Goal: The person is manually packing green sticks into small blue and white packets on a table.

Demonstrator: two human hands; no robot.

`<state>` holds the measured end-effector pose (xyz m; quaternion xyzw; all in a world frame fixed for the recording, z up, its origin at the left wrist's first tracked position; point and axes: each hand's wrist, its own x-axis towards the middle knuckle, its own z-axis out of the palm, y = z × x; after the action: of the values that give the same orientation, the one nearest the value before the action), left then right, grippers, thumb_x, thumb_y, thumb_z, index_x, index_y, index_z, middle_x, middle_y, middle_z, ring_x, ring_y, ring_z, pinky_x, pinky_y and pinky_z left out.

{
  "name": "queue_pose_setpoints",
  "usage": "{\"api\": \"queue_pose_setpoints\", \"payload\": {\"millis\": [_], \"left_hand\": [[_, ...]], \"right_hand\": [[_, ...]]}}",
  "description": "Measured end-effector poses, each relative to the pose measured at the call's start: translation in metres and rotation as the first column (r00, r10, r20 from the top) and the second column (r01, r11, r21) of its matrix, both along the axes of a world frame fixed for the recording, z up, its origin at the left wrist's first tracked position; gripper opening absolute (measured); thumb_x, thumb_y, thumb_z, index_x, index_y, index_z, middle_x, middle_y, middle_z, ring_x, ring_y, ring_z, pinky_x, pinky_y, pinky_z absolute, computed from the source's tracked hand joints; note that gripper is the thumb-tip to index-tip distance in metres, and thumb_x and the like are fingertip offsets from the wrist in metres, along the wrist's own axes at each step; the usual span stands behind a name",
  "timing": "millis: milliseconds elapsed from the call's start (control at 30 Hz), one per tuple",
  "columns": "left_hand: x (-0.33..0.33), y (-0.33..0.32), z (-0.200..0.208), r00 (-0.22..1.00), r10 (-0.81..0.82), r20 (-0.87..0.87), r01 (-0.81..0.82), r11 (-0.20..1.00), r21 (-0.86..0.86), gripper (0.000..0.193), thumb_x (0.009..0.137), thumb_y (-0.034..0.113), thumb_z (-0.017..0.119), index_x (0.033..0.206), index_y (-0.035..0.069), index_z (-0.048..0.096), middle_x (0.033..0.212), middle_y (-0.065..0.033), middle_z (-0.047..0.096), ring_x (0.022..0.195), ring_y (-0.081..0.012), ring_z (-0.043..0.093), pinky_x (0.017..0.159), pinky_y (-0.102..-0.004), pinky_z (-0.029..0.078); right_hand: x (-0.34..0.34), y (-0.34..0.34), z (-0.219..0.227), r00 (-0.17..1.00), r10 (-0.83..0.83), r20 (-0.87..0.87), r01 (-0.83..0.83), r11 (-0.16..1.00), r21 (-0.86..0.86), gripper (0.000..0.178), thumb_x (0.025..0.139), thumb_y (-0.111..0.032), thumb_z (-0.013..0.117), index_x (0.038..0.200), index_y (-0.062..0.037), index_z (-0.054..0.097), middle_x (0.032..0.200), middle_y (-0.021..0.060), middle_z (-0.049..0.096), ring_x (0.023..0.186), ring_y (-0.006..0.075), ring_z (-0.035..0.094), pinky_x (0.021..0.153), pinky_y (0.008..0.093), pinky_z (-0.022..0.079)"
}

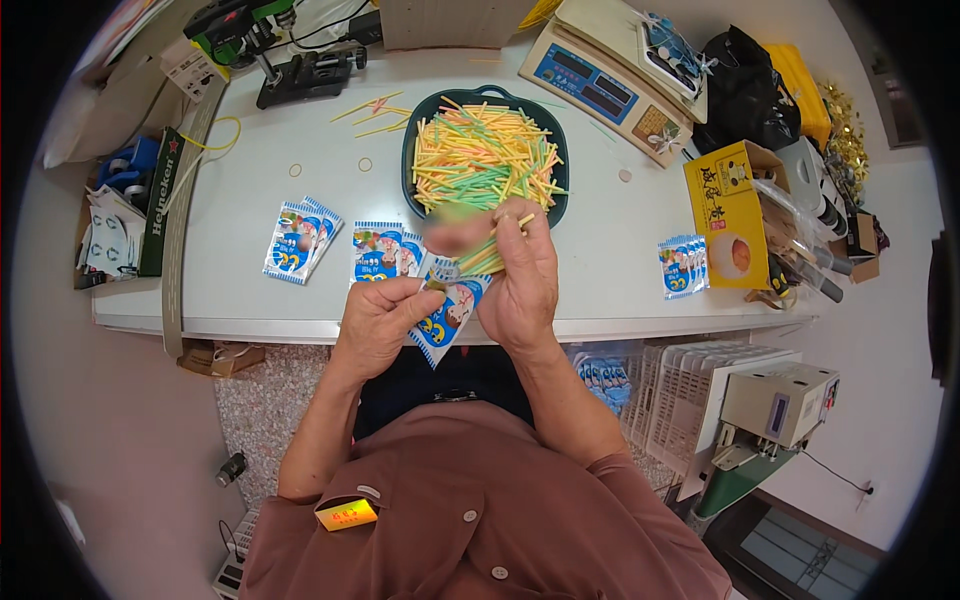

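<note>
In front of my body at the table's near edge, my left hand [374, 322] pinches the side of a small blue and white packet [449, 318] whose upper end is open. My right hand [524, 290] is closed around a bunch of thin coloured sticks [482, 262], tilted toward the packet's mouth. Whether its fingers also grip the packet I cannot tell; a blurred patch hides part of this spot. Just beyond stands a dark green tray [408, 172] heaped with yellow, green and pink sticks [490, 150]. Similar packets [376, 245] lie flat beside my left hand.
More packets [296, 240] lie at the left, and a small stack [683, 266] at the right. A scale [590, 85] stands behind, near a yellow carton [722, 225]. A green drill stand [305, 80] occupies the back left. At lower right is a sealing machine [778, 405].
</note>
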<state>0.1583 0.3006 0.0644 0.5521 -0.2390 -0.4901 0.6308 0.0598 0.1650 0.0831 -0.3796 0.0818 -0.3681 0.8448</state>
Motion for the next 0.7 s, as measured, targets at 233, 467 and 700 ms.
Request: {"api": "queue_pose_setpoints", "payload": {"millis": [233,467,700], "left_hand": [[-0.004,0.0,-0.009,0.997,0.068,-0.033,-0.068,0.998,-0.001,0.017,0.093,0.011,0.069,0.101,-0.003,0.074,0.084,-0.0017,0.072,0.074,-0.0032,0.061,0.064,-0.0197,0.05],[-0.01,-0.001,-0.009,0.991,0.129,-0.04,-0.129,0.992,0.011,0.017,0.093,0.011,0.07,0.101,-0.003,0.074,0.085,-0.0017,0.072,0.074,-0.0033,0.061,0.064,-0.0193,0.049],[-0.009,-0.002,-0.015,0.982,0.173,-0.077,-0.172,0.985,0.016,0.019,0.093,0.012,0.07,0.103,-0.004,0.073,0.087,-0.0021,0.072,0.074,-0.0036,0.061,0.065,-0.0193,0.05]], "right_hand": [[-0.003,0.002,0.005,0.999,-0.006,-0.051,0.004,0.999,-0.049,0.016,0.106,-0.019,0.041,0.111,-0.0046,0.045,0.093,0.0143,0.064,0.105,0.0338,0.066,0.099,0.0475,0.05],[-0.003,0.001,-0.003,0.994,0.065,-0.083,-0.064,0.998,0.011,0.019,0.106,-0.019,0.041,0.112,-0.0024,0.048,0.094,0.0152,0.065,0.107,0.0336,0.065,0.1,0.0473,0.049],[-0.004,-0.003,-0.01,0.997,0.04,-0.068,-0.035,0.997,0.066,0.035,0.108,-0.029,0.034,0.103,-0.0004,0.053,0.093,0.0151,0.064,0.108,0.0343,0.065,0.098,0.0468,0.049]]}}
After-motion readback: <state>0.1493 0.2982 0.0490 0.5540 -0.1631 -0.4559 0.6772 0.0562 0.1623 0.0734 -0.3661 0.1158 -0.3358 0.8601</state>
